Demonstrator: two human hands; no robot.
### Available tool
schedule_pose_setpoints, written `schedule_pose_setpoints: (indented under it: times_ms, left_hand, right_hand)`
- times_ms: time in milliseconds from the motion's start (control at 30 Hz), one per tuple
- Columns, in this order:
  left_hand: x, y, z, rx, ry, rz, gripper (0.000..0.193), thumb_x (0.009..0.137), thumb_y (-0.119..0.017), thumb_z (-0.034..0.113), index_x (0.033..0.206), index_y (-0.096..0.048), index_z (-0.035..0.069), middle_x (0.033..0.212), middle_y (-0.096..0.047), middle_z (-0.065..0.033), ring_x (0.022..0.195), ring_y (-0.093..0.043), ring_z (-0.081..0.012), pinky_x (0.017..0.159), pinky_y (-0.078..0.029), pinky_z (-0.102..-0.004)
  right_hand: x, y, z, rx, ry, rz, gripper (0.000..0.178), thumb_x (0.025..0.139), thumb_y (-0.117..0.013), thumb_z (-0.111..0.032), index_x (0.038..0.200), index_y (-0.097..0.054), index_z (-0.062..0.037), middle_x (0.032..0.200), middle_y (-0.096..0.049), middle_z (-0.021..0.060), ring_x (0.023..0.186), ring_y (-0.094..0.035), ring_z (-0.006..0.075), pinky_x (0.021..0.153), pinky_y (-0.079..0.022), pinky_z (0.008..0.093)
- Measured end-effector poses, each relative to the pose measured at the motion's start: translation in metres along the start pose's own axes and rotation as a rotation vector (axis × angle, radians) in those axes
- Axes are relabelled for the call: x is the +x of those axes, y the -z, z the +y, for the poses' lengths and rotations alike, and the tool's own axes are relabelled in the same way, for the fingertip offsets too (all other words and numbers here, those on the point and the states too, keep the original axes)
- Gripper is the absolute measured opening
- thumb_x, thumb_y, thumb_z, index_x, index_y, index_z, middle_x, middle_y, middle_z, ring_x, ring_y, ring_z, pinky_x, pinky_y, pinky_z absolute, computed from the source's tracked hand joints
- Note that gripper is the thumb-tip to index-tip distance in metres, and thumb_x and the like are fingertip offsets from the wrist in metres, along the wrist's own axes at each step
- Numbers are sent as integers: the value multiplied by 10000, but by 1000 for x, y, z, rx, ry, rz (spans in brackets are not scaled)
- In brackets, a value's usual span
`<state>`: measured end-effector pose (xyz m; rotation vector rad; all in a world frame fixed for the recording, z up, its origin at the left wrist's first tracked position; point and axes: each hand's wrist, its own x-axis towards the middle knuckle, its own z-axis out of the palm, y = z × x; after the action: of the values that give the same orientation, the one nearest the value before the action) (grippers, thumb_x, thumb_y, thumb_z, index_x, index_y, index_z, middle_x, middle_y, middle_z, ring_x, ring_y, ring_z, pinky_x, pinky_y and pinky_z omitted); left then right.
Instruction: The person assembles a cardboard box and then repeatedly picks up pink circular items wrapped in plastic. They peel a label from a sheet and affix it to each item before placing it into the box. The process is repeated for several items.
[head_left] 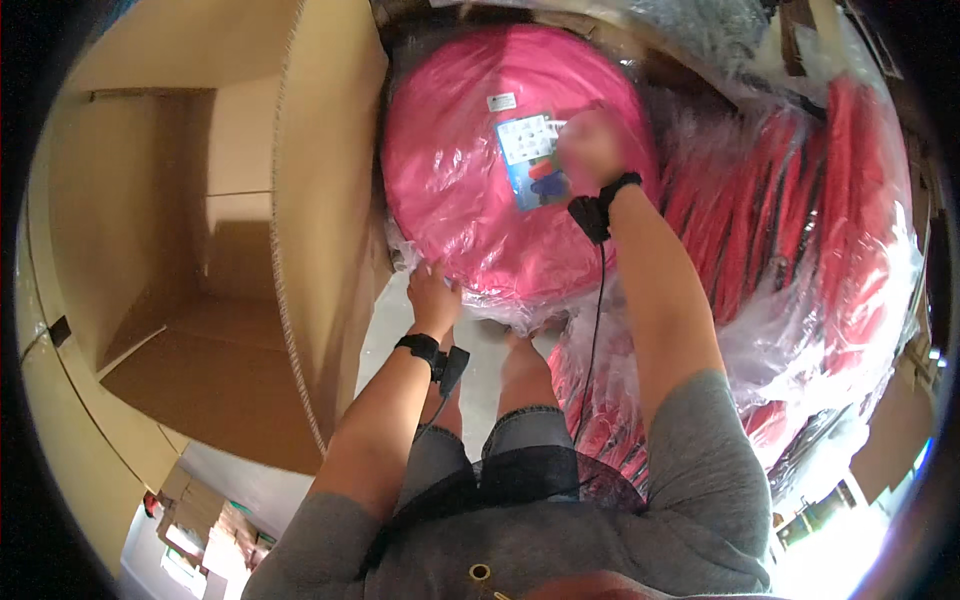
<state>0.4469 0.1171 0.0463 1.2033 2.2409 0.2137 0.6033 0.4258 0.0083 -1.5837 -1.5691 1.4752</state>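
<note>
1. Cardboard fills your left side: a large open carton (200, 250) stands there with its mouth toward you, its brown inside bare, and one tall corrugated flap (325, 200) rises between it and the pink goods.
2. Your left hand (432, 292) comes up from the lower edge, a black wrist strap (420, 346) with a small black unit on it. Its fingers are spread flat against the lower rim of the round pink package, pressing on the clear wrap; the grip is apart, not clamped round anything.
3. Straight ahead, the round pink package (470, 170) is a flat fabric disc sealed in clear plastic, standing on edge just right of the carton flap. It carries a small white label (502, 102) near its top and a blue printed card (530, 160) at its middle.
4. Below it, your bare knees show over a pale floor (395, 320), and loose plastic hangs under the disc's bottom edge.
5. Your right hand (590, 148) lies on the disc's face, just beside the blue card, with a black strap (600, 205) at the wrist and a thin cable running down the forearm. The hand is blurred, so I cannot tell whether that grip is apart or closed.
6. To your right, a stack of red folded items (790, 230) in crinkled clear plastic leans close behind your forearm.
</note>
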Motion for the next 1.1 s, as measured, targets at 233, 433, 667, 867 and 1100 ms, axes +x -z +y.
schedule_pose_setpoints:
  times_ms: [233, 433, 667, 867, 1100]
  left_hand:
    - [46, -39, -30, -308, 167, 193, 681, 702, -623, 116, 1290, -289, 35, 1229, -332, -248, 1148, -327, -392, 967, -280, -443]
    - [55, -41, -34, -294, 156, 200, 688, 693, -622, 102, 1287, -283, 30, 1203, -334, -245, 1138, -328, -387, 970, -274, -437]
    - [55, -39, -31, -283, 181, 186, 707, 681, -621, 77, 1296, -274, 43, 1218, -309, -234, 1135, -332, -379, 965, -285, -433]
    - [54, -37, -28, -224, 206, 170, 711, 678, -626, 81, 1296, -277, 46, 1215, -307, -221, 1133, -333, -378, 959, -290, -434]
    - [55, -39, -29, -230, 197, 203, 712, 669, -634, 87, 1290, -288, 37, 1186, -326, -218, 1116, -346, -380, 953, -295, -439]
  right_hand:
    - [80, -30, 37, -20, 122, 71, 224, 699, -681, -111, 852, -583, 18, 793, -621, 90, 698, -577, 165, 632, -458, 281]
    - [95, -41, 48, -100, 108, 4, 276, 694, -692, -149, 870, -576, 29, 828, -624, 112, 754, -585, 188, 695, -454, 284]
    - [97, -53, 46, -175, 169, 67, 225, 711, -697, -113, 823, -549, 13, 724, -572, 35, 636, -510, 110, 582, -424, 242]
    - [94, -56, 43, -231, 155, 78, 249, 688, -711, -134, 813, -557, 18, 733, -605, 69, 658, -545, 131, 599, -440, 265]
    - [79, -64, 21, -697, 240, 244, 375, 628, -740, -216, 852, -556, 21, 768, -617, 160, 728, -594, 319, 696, -466, 398]
